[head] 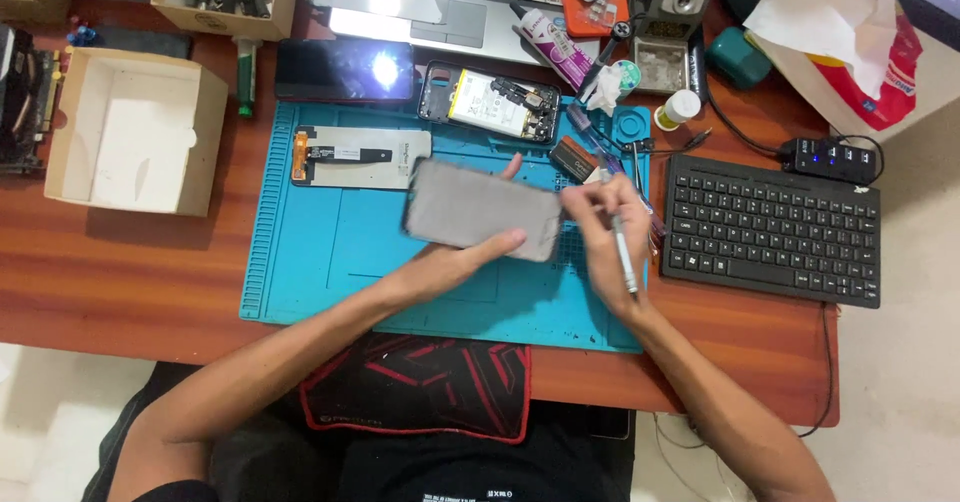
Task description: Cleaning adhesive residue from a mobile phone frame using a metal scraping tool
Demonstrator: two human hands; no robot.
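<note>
The left hand (pixel 470 257) holds a grey phone back panel (pixel 485 210) above the blue work mat (pixel 330 252), near the middle of the scene. Its grip is closed on the panel: the thumb lies along the near edge, and one fingertip shows past the far edge. The panel is tilted a little and looks slightly blurred.

The right hand (pixel 605 232) is just to the right of the panel, its fingers curled at the panel's right end. Its grip is pressed around a slim silver tool (pixel 625 257), which runs down along the hand toward the near edge of the mat. Whether the tool's tip touches the panel cannot be told.

On the mat, left of and just beyond the panel, lies a phone screen assembly (pixel 360 155) with an orange tab at its left end. At the far edge of the mat lies an opened phone body (pixel 490 102) with its battery showing, and left of it a dark phone (pixel 345 69) that reflects a lamp. A black keyboard (pixel 770 230) lies on the wooden surface (pixel 130 272) to the right of the mat, and an open cardboard box (pixel 135 127) stands at the left. A silver laptop (pixel 440 2) lies at the far side.
</note>
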